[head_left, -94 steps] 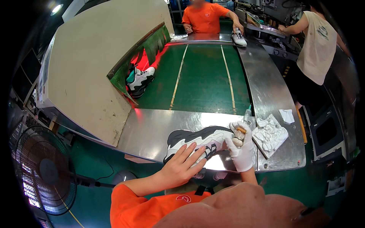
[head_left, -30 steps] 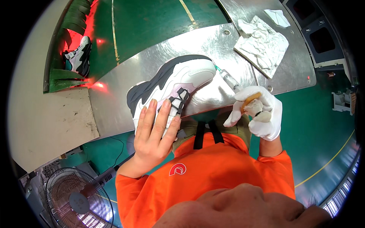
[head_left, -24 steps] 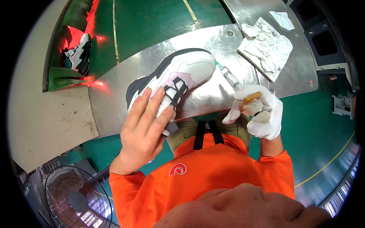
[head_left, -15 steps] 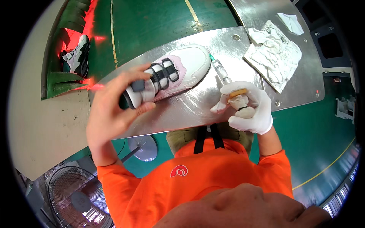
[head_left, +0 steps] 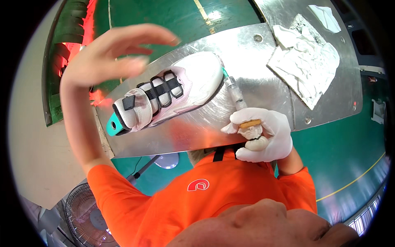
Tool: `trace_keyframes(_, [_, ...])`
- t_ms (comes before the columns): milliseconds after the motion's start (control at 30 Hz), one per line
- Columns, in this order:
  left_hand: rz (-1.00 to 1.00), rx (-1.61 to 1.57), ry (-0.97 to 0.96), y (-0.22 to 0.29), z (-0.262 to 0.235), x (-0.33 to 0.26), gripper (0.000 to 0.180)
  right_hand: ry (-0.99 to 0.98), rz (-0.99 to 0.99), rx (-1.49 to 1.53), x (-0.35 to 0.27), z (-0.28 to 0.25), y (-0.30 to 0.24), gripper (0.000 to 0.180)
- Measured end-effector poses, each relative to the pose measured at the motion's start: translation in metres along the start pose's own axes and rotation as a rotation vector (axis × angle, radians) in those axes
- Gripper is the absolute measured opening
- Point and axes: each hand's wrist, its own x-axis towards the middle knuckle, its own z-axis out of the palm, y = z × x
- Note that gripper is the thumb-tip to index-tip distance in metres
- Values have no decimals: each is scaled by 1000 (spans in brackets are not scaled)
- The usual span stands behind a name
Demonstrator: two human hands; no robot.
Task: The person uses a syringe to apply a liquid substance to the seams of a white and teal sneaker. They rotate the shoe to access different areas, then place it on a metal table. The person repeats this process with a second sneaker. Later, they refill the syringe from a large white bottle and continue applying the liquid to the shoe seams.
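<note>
A white and pink sneaker (head_left: 201,76) with black straps lies on the metal table, its toe pointing right and away. A teal shoe last (head_left: 113,125) shows at its heel opening. My bare left hand (head_left: 103,57) is raised over the belt side, fingers apart, holding nothing. My white-gloved right hand (head_left: 271,133) grips a clear syringe (head_left: 235,94), whose green tip is at the toe edge of the sneaker; I cannot tell if they touch. Tucked in the same hand is a small bundle of white cloth (head_left: 252,132) with a tan band.
A crumpled white cloth (head_left: 304,57) lies on a flat board at the right of the metal table (head_left: 255,57), with another white cloth (head_left: 325,17) beyond. A green conveyor belt (head_left: 164,14) runs behind. Red light glows beside a slitted green curtain (head_left: 74,20). A fan (head_left: 88,218) stands lower left.
My left hand has let go of the sneaker's heel and moved up and left. The sneaker now lies slightly further left. The other sneaker on the belt is no longer visible.
</note>
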Motion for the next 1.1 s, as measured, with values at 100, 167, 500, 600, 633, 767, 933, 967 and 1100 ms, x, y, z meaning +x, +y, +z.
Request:
trace_keyframes(100, [-30, 117, -149, -6, 3, 58, 56, 10, 30, 49, -2, 0, 1, 54])
trace_keyframes(167, [-42, 192, -226, -8, 13, 80, 49, -1, 48, 102, -4, -1, 0, 53])
trace_keyframes(500, [-37, 8, -243, -18, 43, 90, 36, -12, 25, 162, -7, -8, -7, 49])
trace_keyframes(600, [-38, -33, -116, -1, 47, 59, 35, -26, 23, 359, -10, -7, -21, 48])
trace_keyframes(633, [39, 17, -35, 2, 47, 48, 38, -50, 34, 468, -10, -7, -28, 49])
trace_keyframes(767, [270, -174, 197, 30, 51, -3, 44, -187, -144, 434, 2, -7, -69, 53])
trace_keyframes(933, [547, -355, 518, 14, 71, -48, 53, -250, -196, 168, 27, 10, -124, 53])
trace_keyframes(967, [573, -387, 568, 7, 75, -51, 52, -254, -198, 110, 33, 14, -133, 52])
trace_keyframes(1100, [677, -506, 715, -9, 92, -53, 42, -277, -66, 161, 48, 27, -147, 47])
